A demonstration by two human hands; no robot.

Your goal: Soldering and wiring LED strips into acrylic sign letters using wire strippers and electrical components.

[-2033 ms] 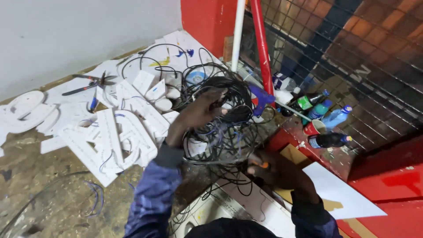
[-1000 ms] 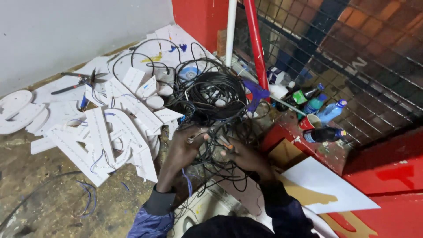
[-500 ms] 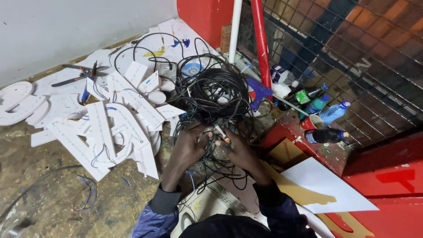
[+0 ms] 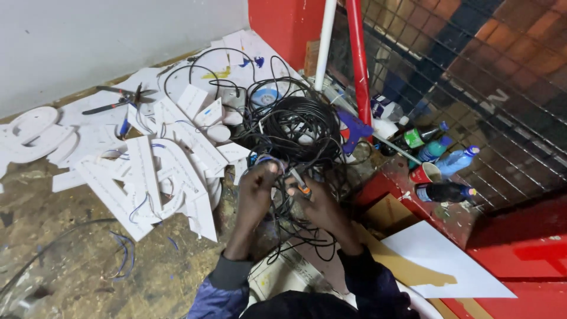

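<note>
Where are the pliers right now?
The pliers lie on the floor at upper left, by the white wall, beyond the white letters.

a person's left hand (image 4: pixel 258 192) and right hand (image 4: pixel 316 201) meet over strands pulled from a tangled coil of black wire (image 4: pixel 298 127) on a dirty floor. the right hand grips a small orange-handled tool (image 4: pixel 300 182). white cut-out letters (image 4: pixel 150 174) lie to the left, pliers (image 4: pixel 121 97) near the wall, plastic bottles (image 4: pixel 449 162) by a metal grille on the right.
</note>
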